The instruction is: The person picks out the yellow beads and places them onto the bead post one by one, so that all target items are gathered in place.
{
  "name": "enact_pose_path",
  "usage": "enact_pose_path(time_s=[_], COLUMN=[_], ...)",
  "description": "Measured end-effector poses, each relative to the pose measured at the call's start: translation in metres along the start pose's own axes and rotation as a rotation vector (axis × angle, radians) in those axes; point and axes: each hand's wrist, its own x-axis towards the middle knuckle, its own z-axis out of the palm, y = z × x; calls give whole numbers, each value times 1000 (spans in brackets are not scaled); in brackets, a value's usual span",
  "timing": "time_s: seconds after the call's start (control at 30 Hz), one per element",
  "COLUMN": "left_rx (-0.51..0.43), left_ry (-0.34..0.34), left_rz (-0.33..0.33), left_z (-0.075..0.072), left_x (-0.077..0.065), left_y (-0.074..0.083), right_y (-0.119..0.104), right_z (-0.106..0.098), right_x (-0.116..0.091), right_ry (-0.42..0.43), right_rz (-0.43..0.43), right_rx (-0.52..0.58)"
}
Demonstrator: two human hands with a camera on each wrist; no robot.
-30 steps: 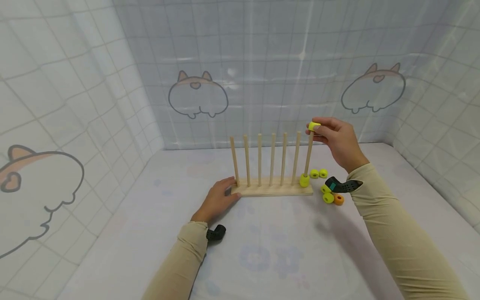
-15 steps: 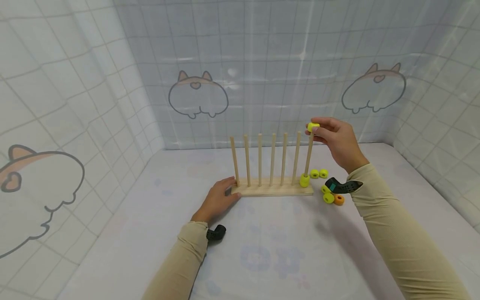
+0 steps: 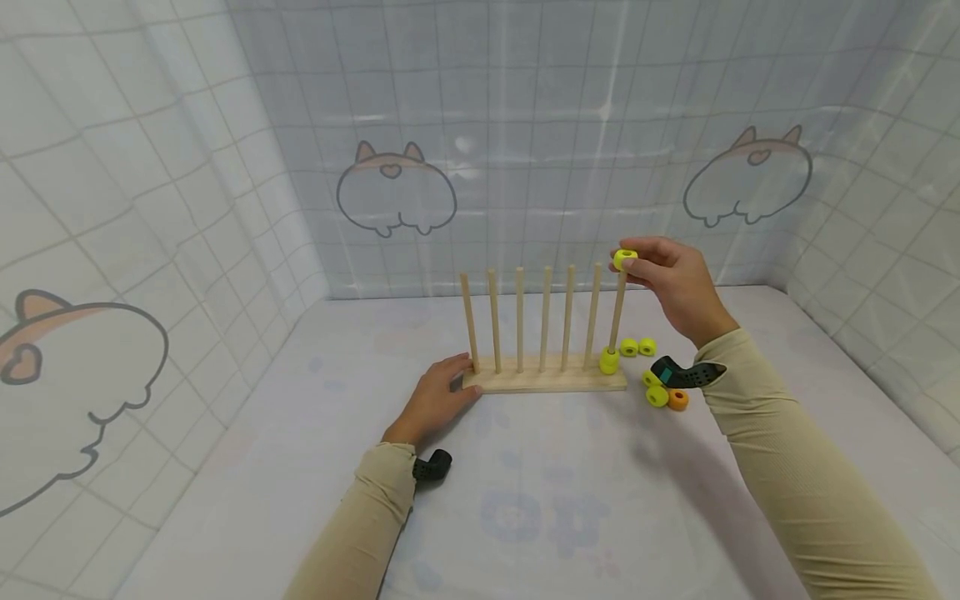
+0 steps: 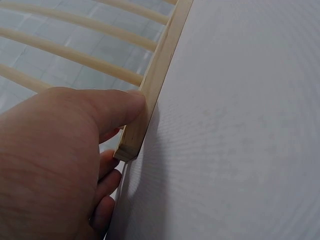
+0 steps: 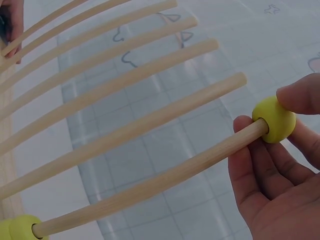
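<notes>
A wooden rack [image 3: 543, 383] with several upright pegs stands on the table. At its left end my left hand [image 3: 435, 400] grips the base, the thumb on the front edge in the left wrist view. My right hand [image 3: 678, 279] pinches a yellow bead [image 5: 275, 119] at the top of the rightmost peg [image 5: 165, 180]. In the right wrist view the peg's tip is inside the bead's hole. Stacked yellow beads [image 3: 609, 362] sit at the foot of that same peg; the other pegs are bare.
To the right of the rack lie several loose yellow beads [image 3: 657, 396] and one orange bead [image 3: 678, 400], partly beneath my right wrist. Behind the table hangs a grid-patterned sheet [image 3: 525, 167], with more sheeting on both sides.
The yellow bead in my right hand has come slightly down and left onto the tip of the rightmost peg, and its hole now shows on top. My left hand has stayed in place.
</notes>
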Motion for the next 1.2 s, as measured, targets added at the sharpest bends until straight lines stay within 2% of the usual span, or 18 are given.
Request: enact_pose_path(time_s=[0.37, 0.67, 1.03, 1.2], left_rx=[-11, -17, -17, -14], left_ry=[5, 8, -13, -2], left_rz=[9, 6, -9, 2], left_z=[0, 0, -2, -2], left_x=[-1, -1, 0, 0], left_y=[-1, 0, 2, 2], right_y=[-1, -5, -6, -4], right_z=[-1, 1, -2, -3], right_x=[0, 0, -2, -2], right_ry=[-9, 13, 6, 3], right_rz=[12, 26, 19, 20], right_rx=[18, -41, -113, -128])
